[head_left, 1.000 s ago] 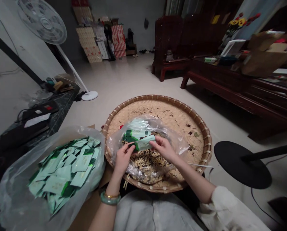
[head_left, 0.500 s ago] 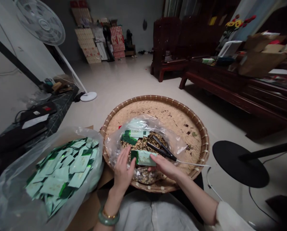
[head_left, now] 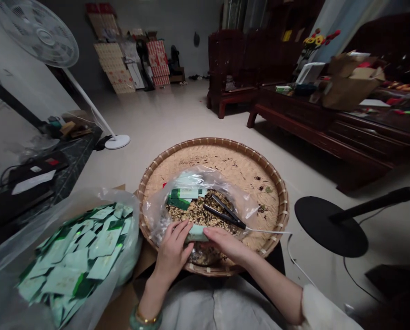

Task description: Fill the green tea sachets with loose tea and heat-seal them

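Note:
Between my two hands is a pale green packet (head_left: 195, 233), held over the near side of an open plastic bag. My left hand (head_left: 173, 247) has its fingers on the packet's left end. My right hand (head_left: 224, 242) grips the right end, thumb on top. Beyond them, the clear bag (head_left: 248, 208) holds a loose dry mix (head_left: 191, 211) of pale and dark bits. On the mix lie several green packets (head_left: 180, 198) and a black hair-straightener-like tool (head_left: 227, 214) with its jaws apart and a white cord. The bag rests in a round woven bamboo tray (head_left: 260, 176).
Left of the tray, a large plastic bag (head_left: 124, 270) is filled with green packets (head_left: 83, 256). A white fan (head_left: 43, 36) stands behind it. To the right are a round black stand base (head_left: 330, 227) and a dark wooden table (head_left: 329, 126). The white cord (head_left: 296, 263) trails off the tray.
My left hand has come in from beside the packet onto its left end. The packet has tilted and sits slightly nearer me. The whole view has shifted a little.

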### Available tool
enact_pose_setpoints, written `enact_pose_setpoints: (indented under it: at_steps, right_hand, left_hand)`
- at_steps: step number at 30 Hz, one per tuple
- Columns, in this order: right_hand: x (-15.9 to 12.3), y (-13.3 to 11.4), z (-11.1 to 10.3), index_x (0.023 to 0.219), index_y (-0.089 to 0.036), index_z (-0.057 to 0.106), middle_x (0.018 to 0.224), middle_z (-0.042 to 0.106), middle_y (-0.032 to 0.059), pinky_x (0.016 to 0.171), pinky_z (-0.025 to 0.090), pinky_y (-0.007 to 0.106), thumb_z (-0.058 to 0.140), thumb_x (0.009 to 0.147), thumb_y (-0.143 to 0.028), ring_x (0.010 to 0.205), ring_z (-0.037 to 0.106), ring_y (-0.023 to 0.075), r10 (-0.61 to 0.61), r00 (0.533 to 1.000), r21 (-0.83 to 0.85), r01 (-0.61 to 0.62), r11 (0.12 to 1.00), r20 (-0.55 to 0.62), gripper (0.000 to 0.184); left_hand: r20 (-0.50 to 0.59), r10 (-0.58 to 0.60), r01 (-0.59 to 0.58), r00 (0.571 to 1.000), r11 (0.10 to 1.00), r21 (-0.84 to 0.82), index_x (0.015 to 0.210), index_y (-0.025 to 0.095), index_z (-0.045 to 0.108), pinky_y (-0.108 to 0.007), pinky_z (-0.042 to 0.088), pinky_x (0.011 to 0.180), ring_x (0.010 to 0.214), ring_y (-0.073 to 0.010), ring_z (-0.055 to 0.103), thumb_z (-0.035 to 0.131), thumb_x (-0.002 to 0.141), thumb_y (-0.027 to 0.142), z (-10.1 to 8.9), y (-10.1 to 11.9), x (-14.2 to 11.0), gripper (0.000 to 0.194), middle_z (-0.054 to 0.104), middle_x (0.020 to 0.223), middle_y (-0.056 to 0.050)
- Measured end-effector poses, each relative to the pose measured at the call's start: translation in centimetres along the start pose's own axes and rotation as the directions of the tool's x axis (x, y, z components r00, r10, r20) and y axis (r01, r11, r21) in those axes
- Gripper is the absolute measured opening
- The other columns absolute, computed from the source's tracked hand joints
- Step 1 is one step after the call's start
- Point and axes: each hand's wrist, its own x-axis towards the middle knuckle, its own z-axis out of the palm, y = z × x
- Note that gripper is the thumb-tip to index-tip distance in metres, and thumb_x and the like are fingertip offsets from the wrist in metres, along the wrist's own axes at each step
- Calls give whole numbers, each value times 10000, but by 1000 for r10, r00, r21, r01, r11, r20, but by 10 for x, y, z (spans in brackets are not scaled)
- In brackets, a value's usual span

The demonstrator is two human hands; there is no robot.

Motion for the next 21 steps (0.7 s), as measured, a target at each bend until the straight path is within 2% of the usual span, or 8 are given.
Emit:
enact_pose_setpoints:
  at_steps: [6,10,12,14,16,17,19,21]
  right_hand:
    - [-2,-6,6,978,-161,701,982,676,76,860,472,393,591,735,-651,972,583,233,-88,996,-135,87,987,-5,558]
    - [-4,-19,-12,1014,-139,668,990,680,120,787,515,397,431,878,-563,956,622,253,-220,972,-319,184,930,-79,505]
    - [-2,-21,-27,1089,-144,631,1073,657,136,869,489,429,434,908,-426,1015,600,259,-395,904,-610,221,761,-164,389]
    - [4,-18,-42,1240,-137,538,1225,577,165,976,420,474,510,863,-271,1147,514,289,-534,832,-888,123,444,-152,401]
    - [12,-10,-54,1374,-112,390,1324,481,212,996,394,507,537,806,-149,1209,449,322,-532,838,-987,-45,151,-120,588]
    - [16,-6,-58,1411,-105,326,1325,469,228,979,407,508,521,791,-98,1193,459,324,-502,856,-992,-113,52,-124,651]
    - [23,0,-65,1453,-105,230,1260,510,231,934,445,479,480,770,-28,1114,514,304,-443,886,-982,-182,-50,-141,731]
    - [26,3,-72,1476,-109,152,1191,550,215,912,460,457,464,760,-6,1060,542,284,-422,898,-985,-164,-61,-123,788]
  left_hand:
    - [-15,-52,52,999,998,-42,1302,196,462,-462,458,975,1159,-262,496,563,791,97,7,1,-2,530,590,1240,-101]
    - [-66,-94,89,993,993,-73,1239,216,510,-464,459,966,1120,-254,533,555,790,106,3,-8,-1,464,619,1184,-88]
    - [-101,-112,104,989,991,-85,1213,219,526,-465,470,945,1091,-258,552,567,789,131,2,-13,0,435,630,1160,-89]
    - [-119,-140,129,983,987,-99,1195,220,537,-466,478,928,1072,-263,564,582,786,157,2,-16,0,416,637,1143,-90]
    - [-121,-171,158,978,981,-112,1182,220,546,-464,482,918,1061,-266,571,596,782,177,3,-18,-1,405,640,1135,-90]
    - [-116,-182,168,976,979,-118,1176,221,550,-461,482,915,1059,-267,572,601,780,185,3,-19,-1,400,640,1134,-89]
    - [-102,-195,181,976,975,-125,1171,219,553,-459,480,917,1058,-266,572,604,777,190,3,-20,-2,399,638,1135,-88]
    - [-92,-196,184,976,975,-128,1179,214,546,-460,475,921,1059,-265,568,589,775,176,2,-20,-3,408,632,1139,-90]
